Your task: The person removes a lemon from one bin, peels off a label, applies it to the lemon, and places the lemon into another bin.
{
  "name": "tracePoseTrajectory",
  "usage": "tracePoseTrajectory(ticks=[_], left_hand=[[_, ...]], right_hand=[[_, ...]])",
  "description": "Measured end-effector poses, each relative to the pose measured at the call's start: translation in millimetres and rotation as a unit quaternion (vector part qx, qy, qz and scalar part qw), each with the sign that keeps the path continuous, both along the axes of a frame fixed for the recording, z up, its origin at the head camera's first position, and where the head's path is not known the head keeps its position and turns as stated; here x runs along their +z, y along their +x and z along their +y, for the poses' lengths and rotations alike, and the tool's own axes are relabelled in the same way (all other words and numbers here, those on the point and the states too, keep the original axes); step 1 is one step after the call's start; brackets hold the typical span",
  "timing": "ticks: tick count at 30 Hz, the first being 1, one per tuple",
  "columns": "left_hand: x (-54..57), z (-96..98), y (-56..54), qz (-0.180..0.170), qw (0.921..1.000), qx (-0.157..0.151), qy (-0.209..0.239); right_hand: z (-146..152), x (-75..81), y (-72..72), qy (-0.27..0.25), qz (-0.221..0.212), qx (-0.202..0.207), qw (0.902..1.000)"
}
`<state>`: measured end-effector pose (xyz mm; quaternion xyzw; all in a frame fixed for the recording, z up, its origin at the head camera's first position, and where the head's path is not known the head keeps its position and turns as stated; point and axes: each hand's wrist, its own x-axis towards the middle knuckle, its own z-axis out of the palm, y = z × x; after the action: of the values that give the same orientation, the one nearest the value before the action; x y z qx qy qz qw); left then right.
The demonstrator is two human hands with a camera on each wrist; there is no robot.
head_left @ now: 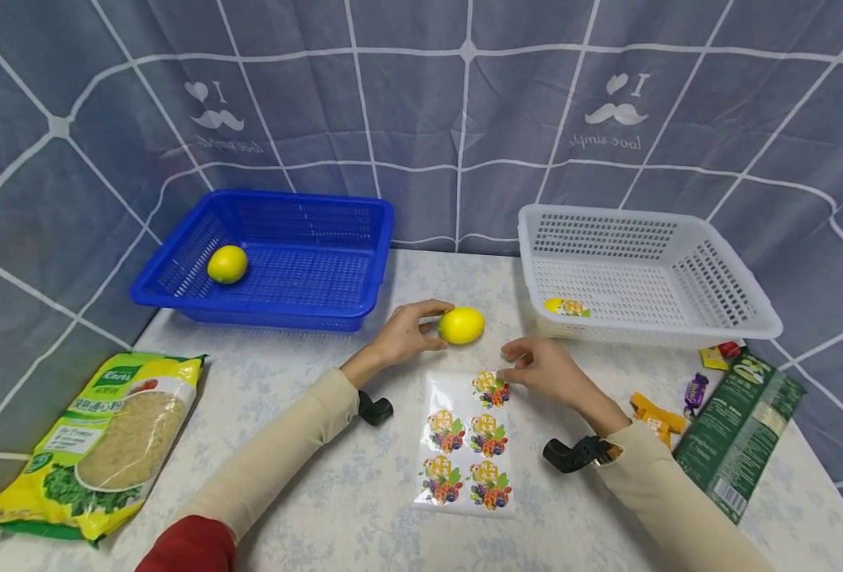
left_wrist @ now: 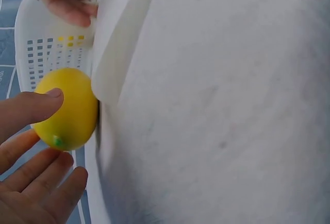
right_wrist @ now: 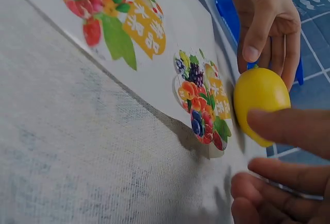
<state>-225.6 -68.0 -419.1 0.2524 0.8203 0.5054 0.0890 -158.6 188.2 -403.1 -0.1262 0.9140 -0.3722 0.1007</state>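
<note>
A yellow lemon lies on the table between the two baskets. My left hand is at its stem end, thumb and fingers spread to either side; in the right wrist view a gap shows between thumb tip and lemon. My right hand hovers beside the upper right corner of a white sticker sheet, thumb and fingers apart with nothing between them. Several fruit-print stickers are on the sheet; its upper left spot is bare. The corner sticker sticks out past the sheet's edge, close to the right fingertips.
A blue basket at back left holds another lemon. In the white basket at back right lies a yellow fruit bearing a sticker. A Knorr bag lies left; a green packet and wrapped candies lie right.
</note>
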Motion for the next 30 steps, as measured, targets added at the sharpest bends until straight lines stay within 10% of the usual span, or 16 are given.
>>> tracePoseTrajectory(ticks=[10, 15, 23, 30], left_hand=[[13.8, -5.1, 1.4, 0.123, 0.9902, 0.053, -0.041], [31.9, -2.8, 7.4, 0.162, 0.9859, 0.033, -0.026], [64.0, 1.9, 31.1, 0.139, 0.9855, -0.094, -0.022], [80.1, 4.1, 46.1, 0.107, 0.9902, -0.089, -0.008]], right_hand=[[-2.0, -6.0, 12.5, 0.032, -0.02, 0.06, 0.9975], [-3.4, -3.5, 13.5, -0.018, -0.047, 0.044, 0.9978], [-9.4, 15.6, 19.8, -0.214, -0.134, 0.002, 0.9676], [-15.0, 30.0, 22.9, -0.274, -0.093, 0.006, 0.9571]])
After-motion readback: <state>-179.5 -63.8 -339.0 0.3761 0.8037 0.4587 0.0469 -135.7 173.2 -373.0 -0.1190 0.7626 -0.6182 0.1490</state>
